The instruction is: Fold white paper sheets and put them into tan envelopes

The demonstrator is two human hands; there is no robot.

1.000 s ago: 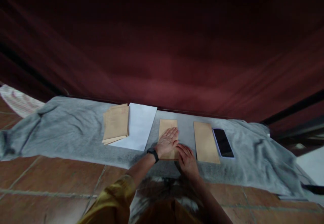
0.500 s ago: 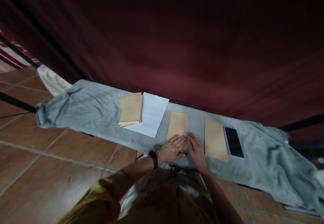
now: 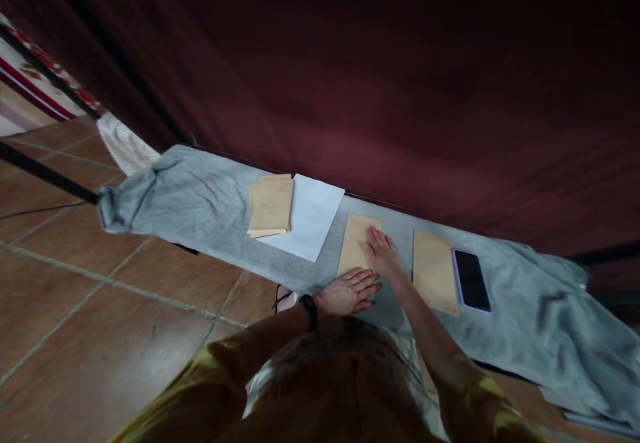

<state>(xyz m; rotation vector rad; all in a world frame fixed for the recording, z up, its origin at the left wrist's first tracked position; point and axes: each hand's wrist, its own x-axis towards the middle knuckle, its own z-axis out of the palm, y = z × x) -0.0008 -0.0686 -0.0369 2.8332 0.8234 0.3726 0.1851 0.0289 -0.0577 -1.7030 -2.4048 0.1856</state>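
A brown paper envelope (image 3: 356, 243) lies on the grey cloth in front of me. My left hand (image 3: 347, 291) rests flat across its near end, fingers stretched to the right, with a black band on the wrist. Higher up, my right hand (image 3: 384, 253) lies on the envelope's right edge, fingers extended towards its far end. Neither hand grips anything. Just right of that arm is another brown envelope (image 3: 435, 271), lying flat. The near end of the envelope under my hands is hidden.
A pile of several brown envelopes (image 3: 271, 204) partly covers a white sheet (image 3: 316, 219) on the left. To the right lies a phone (image 3: 471, 281) with a purple edge. The grey cloth (image 3: 200, 196) covers a long narrow surface beside a dark red curtain (image 3: 350, 96).
My right hand has moved from beside my left fingertips up along the envelope's right edge. My left hand stays flat at the near end. The whole view has shifted slightly.
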